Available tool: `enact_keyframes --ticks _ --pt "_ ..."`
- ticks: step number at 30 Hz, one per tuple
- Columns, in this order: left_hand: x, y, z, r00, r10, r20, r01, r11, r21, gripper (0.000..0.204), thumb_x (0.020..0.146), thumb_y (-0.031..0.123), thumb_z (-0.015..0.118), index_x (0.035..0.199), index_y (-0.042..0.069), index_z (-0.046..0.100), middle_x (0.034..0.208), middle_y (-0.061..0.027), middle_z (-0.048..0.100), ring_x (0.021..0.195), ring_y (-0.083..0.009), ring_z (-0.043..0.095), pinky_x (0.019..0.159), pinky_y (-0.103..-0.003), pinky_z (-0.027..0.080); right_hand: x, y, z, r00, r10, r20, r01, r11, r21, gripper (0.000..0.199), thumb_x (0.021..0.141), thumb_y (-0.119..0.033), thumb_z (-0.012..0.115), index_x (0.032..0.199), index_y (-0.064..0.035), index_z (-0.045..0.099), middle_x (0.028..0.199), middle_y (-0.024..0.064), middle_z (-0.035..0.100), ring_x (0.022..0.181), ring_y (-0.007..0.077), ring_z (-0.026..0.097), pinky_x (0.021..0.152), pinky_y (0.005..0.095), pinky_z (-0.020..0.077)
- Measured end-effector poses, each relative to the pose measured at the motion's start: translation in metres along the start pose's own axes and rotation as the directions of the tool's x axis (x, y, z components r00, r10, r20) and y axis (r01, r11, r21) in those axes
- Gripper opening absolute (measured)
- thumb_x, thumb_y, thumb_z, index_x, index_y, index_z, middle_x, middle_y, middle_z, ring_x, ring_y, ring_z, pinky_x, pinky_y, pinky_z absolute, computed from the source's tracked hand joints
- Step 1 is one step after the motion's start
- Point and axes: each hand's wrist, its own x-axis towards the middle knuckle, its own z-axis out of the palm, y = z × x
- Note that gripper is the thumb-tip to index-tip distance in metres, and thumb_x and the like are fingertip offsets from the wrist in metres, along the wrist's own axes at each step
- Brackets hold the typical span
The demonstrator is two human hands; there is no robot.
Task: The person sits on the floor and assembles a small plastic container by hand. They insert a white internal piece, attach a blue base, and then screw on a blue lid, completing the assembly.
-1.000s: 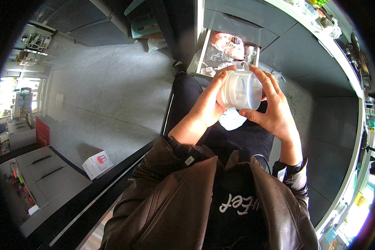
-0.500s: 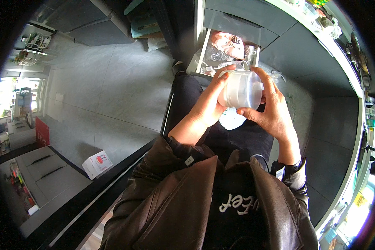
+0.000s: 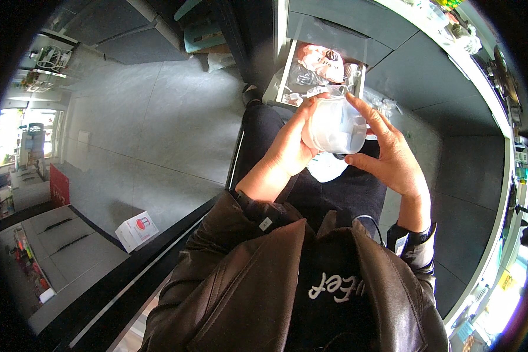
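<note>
Item: translucent plastic cup [image 3: 336, 125] — held chest-high above the open drawer [image 3: 321, 69]. Left hand [image 3: 287, 146] wrapped round its side, right hand [image 3: 393, 155] fingers clamped on opposite wall. Advice: keep grip w/ both hands, cup level — thin wall prob. flexes if squeezed.

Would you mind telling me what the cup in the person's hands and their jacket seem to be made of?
The cup looks like thin translucent plastic with a frosted, milky finish: light passes through its wall. The jacket appears to be dark brown leather or imitation leather, given its soft sheen and stitched seams; which of the two cannot be told.
</note>
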Motion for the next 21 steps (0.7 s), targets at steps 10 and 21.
enact_keyframes --ticks 10,21 --pt "0.0 0.001 -0.001 0.993 -0.1 -0.063 0.106 0.989 0.102 0.05 0.108 0.051 0.05 0.144 0.017 0.057 0.136 -0.006 0.065 0.127 -0.0236 0.062 0.1 -0.049 0.054 0.002 -0.012 -0.013 0.993 -0.084 0.084 0.097 0.981 -0.171 0.105 0.061 -0.004 0.092 0.154 -0.0242 0.05 0.147 0.0108 0.056 0.13 0.0319 0.058 0.103 0.0466 0.0548" --pt "-0.006 0.002 0.011 0.985 -0.125 -0.117 0.139 0.983 0.117 0.053 0.105 0.054 0.053 0.143 0.017 0.057 0.135 -0.0071 0.065 0.125 -0.0241 0.063 0.098 -0.046 0.054 0.001 -0.011 -0.01 0.99 0.132 0.041 -0.126 0.985 -0.118 0.096 0.069 -0.036 0.095 0.151 -0.0131 0.051 0.11 0.0178 0.071 0.093 0.0278 0.074 0.083 0.0407 0.0605"
